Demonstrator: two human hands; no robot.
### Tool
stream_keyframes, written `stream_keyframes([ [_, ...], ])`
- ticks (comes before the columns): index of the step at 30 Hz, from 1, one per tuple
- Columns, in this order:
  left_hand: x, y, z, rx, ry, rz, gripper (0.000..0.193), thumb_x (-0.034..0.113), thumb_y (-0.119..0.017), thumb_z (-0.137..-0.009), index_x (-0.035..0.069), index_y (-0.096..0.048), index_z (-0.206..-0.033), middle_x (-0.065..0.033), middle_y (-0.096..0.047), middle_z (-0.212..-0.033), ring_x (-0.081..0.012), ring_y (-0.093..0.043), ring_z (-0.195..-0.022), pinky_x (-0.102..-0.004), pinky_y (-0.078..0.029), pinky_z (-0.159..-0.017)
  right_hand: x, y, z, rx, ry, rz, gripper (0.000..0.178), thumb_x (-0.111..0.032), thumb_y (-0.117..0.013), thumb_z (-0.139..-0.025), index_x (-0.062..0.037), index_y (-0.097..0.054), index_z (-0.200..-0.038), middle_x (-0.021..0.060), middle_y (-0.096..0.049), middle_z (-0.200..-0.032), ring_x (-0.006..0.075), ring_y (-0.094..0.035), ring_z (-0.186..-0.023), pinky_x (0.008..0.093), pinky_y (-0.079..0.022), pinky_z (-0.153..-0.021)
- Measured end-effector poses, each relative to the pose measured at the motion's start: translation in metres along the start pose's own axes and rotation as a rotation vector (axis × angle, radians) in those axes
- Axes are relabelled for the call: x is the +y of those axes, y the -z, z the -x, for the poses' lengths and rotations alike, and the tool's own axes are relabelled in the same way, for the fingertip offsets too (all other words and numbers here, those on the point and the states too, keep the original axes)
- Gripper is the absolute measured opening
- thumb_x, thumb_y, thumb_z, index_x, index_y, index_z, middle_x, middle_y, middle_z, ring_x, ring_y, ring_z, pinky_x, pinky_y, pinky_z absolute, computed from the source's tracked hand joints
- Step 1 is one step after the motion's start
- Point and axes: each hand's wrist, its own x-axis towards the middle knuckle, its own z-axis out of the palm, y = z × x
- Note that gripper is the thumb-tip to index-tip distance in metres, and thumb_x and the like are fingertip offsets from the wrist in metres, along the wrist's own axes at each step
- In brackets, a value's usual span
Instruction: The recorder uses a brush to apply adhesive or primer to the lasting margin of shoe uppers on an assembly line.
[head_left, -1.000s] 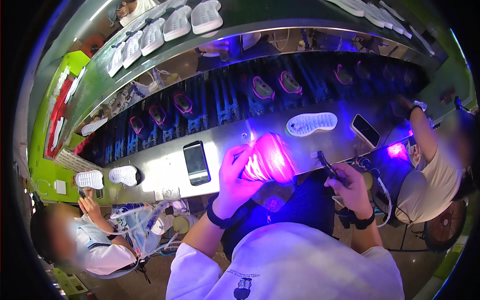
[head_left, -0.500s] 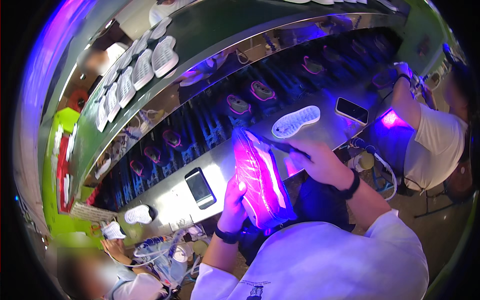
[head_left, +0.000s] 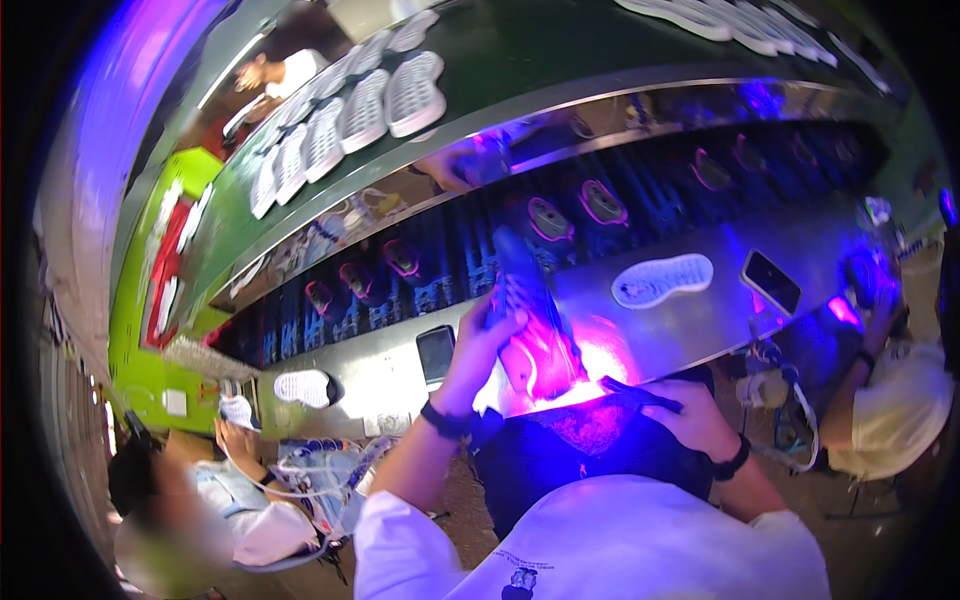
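My left hand (head_left: pixel 475 350) is wrapped round a shoe upper (head_left: pixel 530 320), which stands tilted over the bench edge with its toe pointing away from me. Strong pink and violet light washes over the upper and hides its true colour. In my right hand (head_left: pixel 695 418) is a dark, slim-handled tool (head_left: pixel 645 397); its tip is close to the heel end of the upper, and whether they touch is lost in the glare. On the metal bench beyond the upper, to the right, lies a white shoe sole (head_left: pixel 662 281).
One phone (head_left: pixel 771 282) lies right of the sole, another phone (head_left: pixel 436 353) left of the upper. Behind the bench, a dark conveyor (head_left: pixel 660 215) carries several pink-edged uppers. White soles (head_left: pixel 415 95) line the green shelf above. Co-workers sit left (head_left: pixel 275 510) and right (head_left: pixel 890 400).
The shoe upper has turned and moved away from me, over the bench edge. My right hand and tool have swung from the upper's far side down to its heel end. The view has shifted.
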Motion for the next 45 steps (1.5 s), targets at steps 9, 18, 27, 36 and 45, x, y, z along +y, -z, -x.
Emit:
stream_keyframes([
  [9, 0.032, 0.082, -0.223, 0.164, 0.267, -1.233, 0.059, 0.049, -0.076, -0.084, 0.002, -0.07, -0.12, -0.0168, -0.077, -0.107, -0.0331, -0.073, -0.1, -0.0407, -0.056, -0.091, 0.058, 0.06, 0.032, 0.355, -0.34, -0.043, 0.033, -0.005, -0.069, -0.096, -0.0005, -0.063, -0.128, -0.0006, -0.063, -0.083, 0.0059, -0.054, -0.065, 0.0238, -0.045, -0.057],
  [18, -0.074, 0.071, -0.337, 0.527, -0.206, -1.18, 0.062, 0.054, -0.064, -0.089, 0.01, -0.066, -0.133, -0.0177, -0.07, -0.128, -0.0302, -0.067, -0.119, -0.0412, -0.051, -0.101, 0.064, 0.072, -0.005, 0.35, -0.308, -0.257, 0.027, -0.004, -0.063, -0.1, 0.0011, -0.059, -0.127, 0.0051, -0.063, -0.081, 0.0084, -0.055, -0.055, 0.0234, -0.041, -0.046],
  [27, -0.034, -0.067, -0.301, 0.395, 0.452, -1.174, 0.066, 0.043, -0.065, -0.088, 0.009, -0.058, -0.144, -0.0133, -0.059, -0.147, -0.0301, -0.062, -0.132, -0.0464, -0.053, -0.104, 0.113, 0.061, -0.062, 0.457, -0.181, -0.449, 0.034, -0.004, -0.063, -0.1, -0.0008, -0.058, -0.133, 0.0047, -0.064, -0.084, 0.0084, -0.054, -0.054, 0.0237, -0.04, -0.044],
  [36, -0.029, -0.007, -0.296, 0.221, -0.012, -1.24, 0.05, 0.046, -0.056, -0.092, 0.011, -0.069, -0.125, -0.0153, -0.072, -0.116, -0.0338, -0.067, -0.092, -0.0452, -0.054, -0.079, 0.115, 0.067, -0.05, 0.399, -0.185, -0.473, 0.035, -0.001, -0.062, -0.1, -0.0005, -0.058, -0.135, 0.0015, -0.064, -0.082, 0.0051, -0.054, -0.057, 0.0231, -0.044, -0.05],
  [45, -0.016, -0.073, -0.35, 0.261, -0.325, -1.463, 0.05, 0.042, -0.062, -0.09, 0.009, -0.071, -0.125, -0.021, -0.074, -0.116, -0.039, -0.07, -0.112, -0.0481, -0.053, -0.1, 0.138, 0.069, -0.05, 0.498, -0.081, -0.208, 0.036, -0.008, -0.071, -0.095, 0.0013, -0.064, -0.129, 0.004, -0.069, -0.084, 0.0077, -0.058, -0.068, 0.0273, -0.051, -0.064],
])
